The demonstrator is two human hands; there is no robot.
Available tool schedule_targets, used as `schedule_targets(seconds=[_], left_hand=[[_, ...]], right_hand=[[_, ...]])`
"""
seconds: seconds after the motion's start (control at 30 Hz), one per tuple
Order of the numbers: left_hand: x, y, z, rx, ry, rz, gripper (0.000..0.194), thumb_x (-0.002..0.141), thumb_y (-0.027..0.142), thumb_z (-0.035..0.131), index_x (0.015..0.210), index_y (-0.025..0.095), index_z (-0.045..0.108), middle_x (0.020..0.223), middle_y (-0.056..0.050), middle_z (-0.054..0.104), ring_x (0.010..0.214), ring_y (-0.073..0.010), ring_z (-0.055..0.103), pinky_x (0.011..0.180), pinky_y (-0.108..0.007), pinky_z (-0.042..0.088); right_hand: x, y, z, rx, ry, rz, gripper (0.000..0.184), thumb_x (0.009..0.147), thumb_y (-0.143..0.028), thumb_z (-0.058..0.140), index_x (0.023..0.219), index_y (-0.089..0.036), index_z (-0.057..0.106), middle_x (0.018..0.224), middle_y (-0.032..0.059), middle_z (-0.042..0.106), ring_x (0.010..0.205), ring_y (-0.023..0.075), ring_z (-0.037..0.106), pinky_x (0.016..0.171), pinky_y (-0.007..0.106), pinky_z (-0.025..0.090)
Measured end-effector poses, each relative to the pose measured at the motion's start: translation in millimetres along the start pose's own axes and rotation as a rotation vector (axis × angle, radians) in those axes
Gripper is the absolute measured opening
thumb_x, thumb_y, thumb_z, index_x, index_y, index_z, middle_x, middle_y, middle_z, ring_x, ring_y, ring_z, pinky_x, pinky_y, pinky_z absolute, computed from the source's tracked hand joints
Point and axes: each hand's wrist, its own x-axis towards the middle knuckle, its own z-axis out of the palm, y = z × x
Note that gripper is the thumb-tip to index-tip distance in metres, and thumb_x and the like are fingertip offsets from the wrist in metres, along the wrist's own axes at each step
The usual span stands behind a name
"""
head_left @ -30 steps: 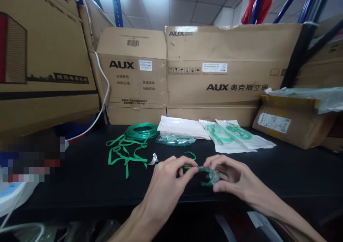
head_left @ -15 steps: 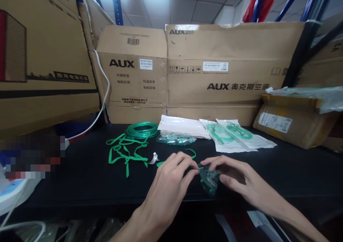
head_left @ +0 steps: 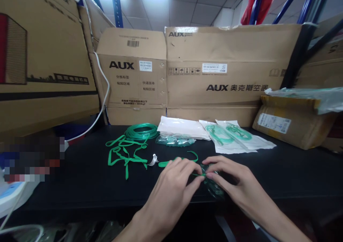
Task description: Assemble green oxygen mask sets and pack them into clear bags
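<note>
Near the front of the black table, a clear green oxygen mask [head_left: 215, 190] lies beneath my right hand [head_left: 237, 177]. A thin green elastic strap [head_left: 165, 163] runs behind my left hand [head_left: 174, 186], and its curled part shows beyond the knuckles. My left thumb and index finger pinch the strap close to the mask's edge. My right thumb and fingertips are closed at that same spot, on the mask's side where the strap meets it. Fingers hide the exact join. Left of my hands lies a small shiny metal strip [head_left: 153, 160].
Several loose green straps [head_left: 127, 158] lie at the left, with coiled green tubing [head_left: 142, 131] behind. White packets [head_left: 184, 126], bagged masks [head_left: 174, 140] and pouches of tubing [head_left: 235, 147] line the back. Cardboard boxes [head_left: 233, 52] wall the rear; a taped carton [head_left: 289, 124] stands right.
My hands have come together at the mask's edge, the left moving slightly right. A bit of green strap now shows between the fingertips, and the mask has shifted slightly right.
</note>
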Motion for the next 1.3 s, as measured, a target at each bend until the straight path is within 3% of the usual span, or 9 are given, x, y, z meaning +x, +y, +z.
schedule_targets(seconds=[0.13, 0.2, 0.3, 0.5, 0.6, 0.7, 0.8, 0.97, 1.3], left_hand=[[4, 4, -5.9, -0.08, -0.028, -0.163, 0.008, 0.093, 0.025, 0.072, 0.098, 0.027, 0.065, 0.096, 0.006, 0.07, 0.083, -0.0188, 0.059, 0.086, -0.037, 0.045], [5, 4, -8.0, -0.083, -0.045, -0.19, 0.002, 0.096, 0.029, 0.067, 0.097, 0.028, 0.068, 0.092, 0.006, 0.071, 0.081, -0.0189, 0.059, 0.087, -0.038, 0.045], [5, 3, -8.9, -0.067, -0.057, -0.212, 0.014, 0.102, 0.03, 0.056, 0.099, 0.03, 0.07, 0.091, 0.005, 0.071, 0.079, -0.0188, 0.058, 0.093, -0.044, 0.044], [4, -1, -7.6, -0.078, -0.063, -0.182, 0.011, 0.098, 0.025, 0.064, 0.103, 0.032, 0.07, 0.097, 0.005, 0.072, 0.095, -0.0221, 0.061, 0.1, -0.047, 0.041], [4, -1, -7.1, -0.107, -0.05, -0.177, 0.025, 0.094, 0.022, 0.068, 0.116, 0.033, 0.066, 0.098, 0.005, 0.071, 0.095, -0.0216, 0.062, 0.101, -0.046, 0.041], [4, 0, -6.9, -0.145, -0.038, -0.151, 0.034, 0.095, 0.027, 0.068, 0.127, 0.035, 0.06, 0.106, 0.005, 0.071, 0.1, -0.0212, 0.062, 0.109, -0.048, 0.036], [3, 3, -7.3, -0.154, -0.055, -0.121, 0.024, 0.097, 0.035, 0.066, 0.121, 0.034, 0.064, 0.109, 0.004, 0.072, 0.104, -0.022, 0.061, 0.114, -0.05, 0.03], [3, 7, -9.0, -0.147, -0.052, -0.102, 0.007, 0.096, 0.032, 0.066, 0.103, 0.031, 0.067, 0.102, 0.005, 0.073, 0.098, -0.0224, 0.058, 0.101, -0.044, 0.039], [4, 8, -10.8, -0.11, -0.006, -0.092, 0.014, 0.089, 0.021, 0.071, 0.099, 0.029, 0.066, 0.095, 0.008, 0.072, 0.088, -0.02, 0.056, 0.085, -0.035, 0.042]], right_hand=[[0, 3, 1, -0.035, 0.016, -0.032, 0.015, 0.101, -0.034, 0.057, 0.095, -0.028, 0.07, 0.122, 0.0037, 0.07, 0.112, 0.0224, 0.068, 0.095, 0.033, 0.053], [0, 4, 1, -0.052, 0.037, -0.04, 0.015, 0.101, -0.033, 0.057, 0.096, -0.028, 0.069, 0.122, 0.004, 0.07, 0.112, 0.0227, 0.069, 0.095, 0.033, 0.053], [-1, 3, 2, -0.069, 0.068, -0.056, 0.013, 0.101, -0.033, 0.058, 0.097, -0.027, 0.069, 0.121, 0.0046, 0.071, 0.111, 0.0235, 0.069, 0.095, 0.034, 0.054], [-1, 3, 3, -0.092, 0.099, -0.078, 0.013, 0.101, -0.03, 0.056, 0.101, -0.027, 0.069, 0.119, 0.0059, 0.072, 0.111, 0.0234, 0.07, 0.093, 0.034, 0.056], [-2, 2, 4, -0.108, 0.12, -0.104, 0.014, 0.102, -0.029, 0.055, 0.102, -0.026, 0.068, 0.117, 0.0071, 0.072, 0.108, 0.0233, 0.071, 0.091, 0.033, 0.057], [-4, -2, 7, -0.116, 0.122, -0.148, 0.013, 0.102, -0.025, 0.055, 0.104, -0.025, 0.068, 0.117, 0.0075, 0.072, 0.106, 0.0223, 0.071, 0.089, 0.032, 0.057], [-6, -6, 11, -0.113, 0.113, -0.183, 0.013, 0.102, -0.021, 0.054, 0.106, -0.025, 0.066, 0.118, 0.0073, 0.07, 0.106, 0.0206, 0.071, 0.089, 0.03, 0.058], [-8, -9, 15, -0.105, 0.107, -0.234, 0.014, 0.102, -0.017, 0.053, 0.107, -0.025, 0.063, 0.119, 0.0077, 0.068, 0.107, 0.0198, 0.069, 0.09, 0.029, 0.057], [-8, -10, 3, -0.169, 0.109, -0.222, 0.014, 0.102, -0.019, 0.053, 0.11, -0.028, 0.06, 0.123, 0.0057, 0.067, 0.112, 0.0208, 0.067, 0.093, 0.032, 0.055]])
